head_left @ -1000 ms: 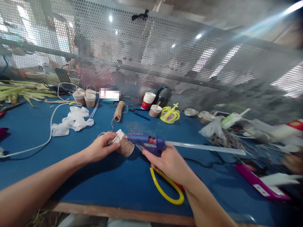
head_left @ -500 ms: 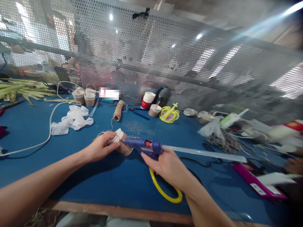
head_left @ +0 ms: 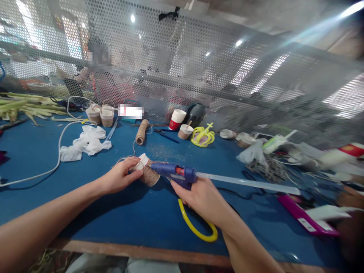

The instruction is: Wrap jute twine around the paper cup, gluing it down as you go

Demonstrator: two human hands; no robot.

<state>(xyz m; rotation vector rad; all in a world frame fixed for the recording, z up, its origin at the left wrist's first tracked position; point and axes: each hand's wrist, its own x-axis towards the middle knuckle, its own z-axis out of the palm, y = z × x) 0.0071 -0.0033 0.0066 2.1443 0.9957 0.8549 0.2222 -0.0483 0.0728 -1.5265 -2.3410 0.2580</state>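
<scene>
Tilted on its side, a white paper cup (head_left: 149, 176) wrapped in brown twine is held at its rim by my left hand (head_left: 123, 175). My right hand (head_left: 202, 197) is closed round the handle of a blue glue gun (head_left: 176, 173), with a long clear glue stick (head_left: 250, 184) out of its back. The gun's nozzle points left at the twine on the cup, close to the rim; whether they touch is unclear. From the cup a strand runs up to a twine roll (head_left: 141, 132). A yellow ring (head_left: 198, 229) lies below my right hand.
Pliers (head_left: 167, 136), a yellow crown-shaped piece (head_left: 203, 136) and a red-white cup stack (head_left: 177, 120) stand behind. White crumpled plastic (head_left: 88, 142) and a white cable are left. At right are a magenta power strip (head_left: 308, 218), tangled cords and another person's hand (head_left: 351, 199).
The glue gun and my right hand have shifted very slightly right. My left hand still grips the cup. The view has moved a little.
</scene>
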